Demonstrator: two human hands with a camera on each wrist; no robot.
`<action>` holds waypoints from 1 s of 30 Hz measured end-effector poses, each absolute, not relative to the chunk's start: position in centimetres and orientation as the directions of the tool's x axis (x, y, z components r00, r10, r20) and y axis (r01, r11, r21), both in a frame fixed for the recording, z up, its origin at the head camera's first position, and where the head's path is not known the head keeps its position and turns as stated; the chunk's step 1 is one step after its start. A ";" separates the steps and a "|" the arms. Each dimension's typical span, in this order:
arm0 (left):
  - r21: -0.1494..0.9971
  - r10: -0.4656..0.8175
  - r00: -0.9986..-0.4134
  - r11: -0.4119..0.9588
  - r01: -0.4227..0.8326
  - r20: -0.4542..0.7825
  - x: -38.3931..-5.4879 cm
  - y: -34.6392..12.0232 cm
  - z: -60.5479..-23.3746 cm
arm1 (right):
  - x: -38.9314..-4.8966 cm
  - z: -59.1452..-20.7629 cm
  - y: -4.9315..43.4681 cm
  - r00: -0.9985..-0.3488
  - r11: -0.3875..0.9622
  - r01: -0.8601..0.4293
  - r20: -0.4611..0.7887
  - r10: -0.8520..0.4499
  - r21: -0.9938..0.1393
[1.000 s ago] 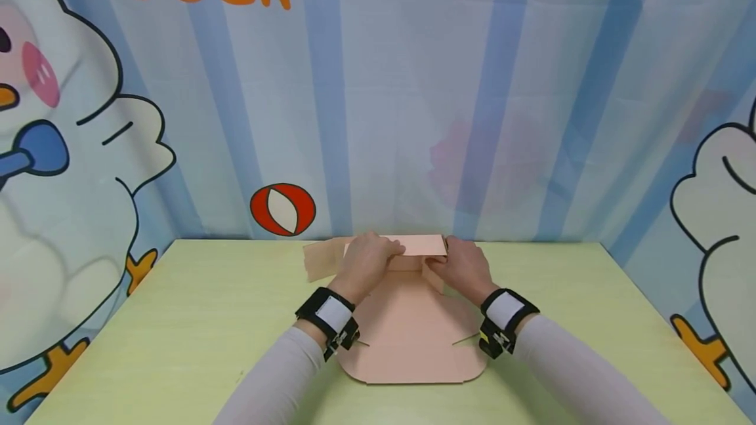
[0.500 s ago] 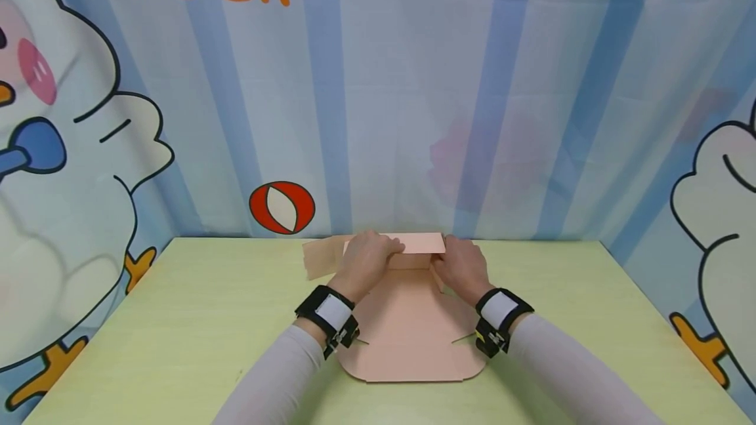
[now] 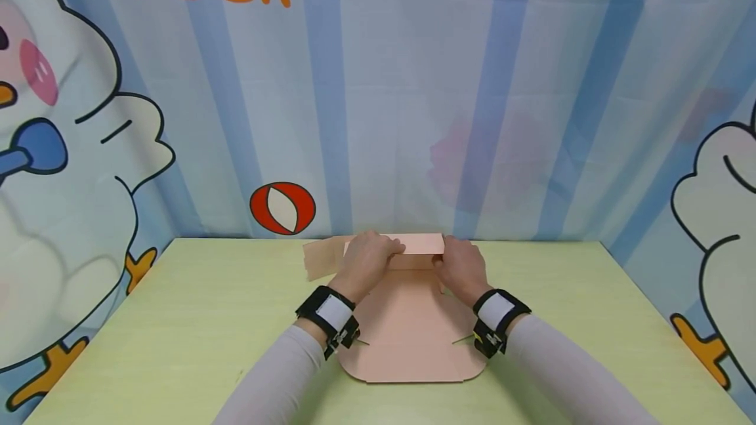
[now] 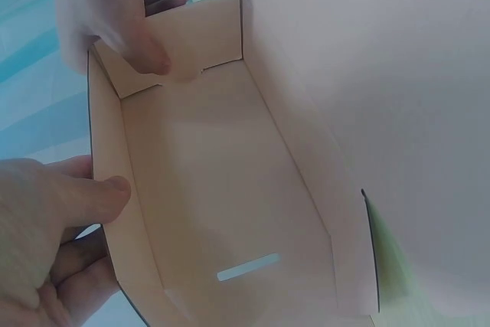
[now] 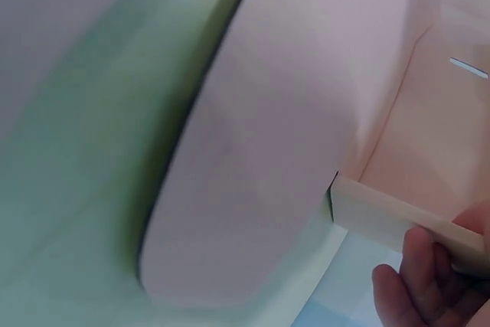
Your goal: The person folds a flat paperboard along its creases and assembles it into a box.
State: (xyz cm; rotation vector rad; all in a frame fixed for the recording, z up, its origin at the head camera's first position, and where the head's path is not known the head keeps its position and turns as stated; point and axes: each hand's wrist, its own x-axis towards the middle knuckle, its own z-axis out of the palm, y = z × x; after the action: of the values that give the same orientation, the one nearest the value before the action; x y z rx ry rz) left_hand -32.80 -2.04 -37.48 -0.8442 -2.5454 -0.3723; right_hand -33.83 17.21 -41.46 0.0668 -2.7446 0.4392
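On the table [image 3: 147, 346], the box [image 3: 413, 361] has its right end wall drawn in.
The right hand [image 3: 462, 267] has shifted slightly inward, thumb and fingers pinching the end wall [image 4: 214, 36]; the left hand [image 3: 367, 258] has stayed put, pinching the far wall [image 4: 109, 135]. Folding seems partway: the left flap [image 3: 319, 259] splays outward, so that end likely remains to be done.

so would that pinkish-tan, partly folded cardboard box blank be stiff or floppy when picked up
The cardboard blank is probably light for its size, given its thin edges. Its flat, unbuckled near panel suggests stiffness, though the creases may bend easily. The folded walls that the left hand and right hand grip might spring open.
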 end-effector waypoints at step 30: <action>0.047 0.524 -0.691 0.780 0.624 0.498 -32.8 -2.3 -37.8 | -32.7 -39.5 18.0 -0.628 0.801 -0.598 0.607 -0.487 0.024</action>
State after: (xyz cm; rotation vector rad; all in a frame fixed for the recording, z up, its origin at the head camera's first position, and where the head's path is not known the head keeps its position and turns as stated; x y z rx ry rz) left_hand -32.84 -2.26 -37.76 -0.8622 -2.5056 -0.2929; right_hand -32.71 17.99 -39.54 0.7983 -2.3737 0.2387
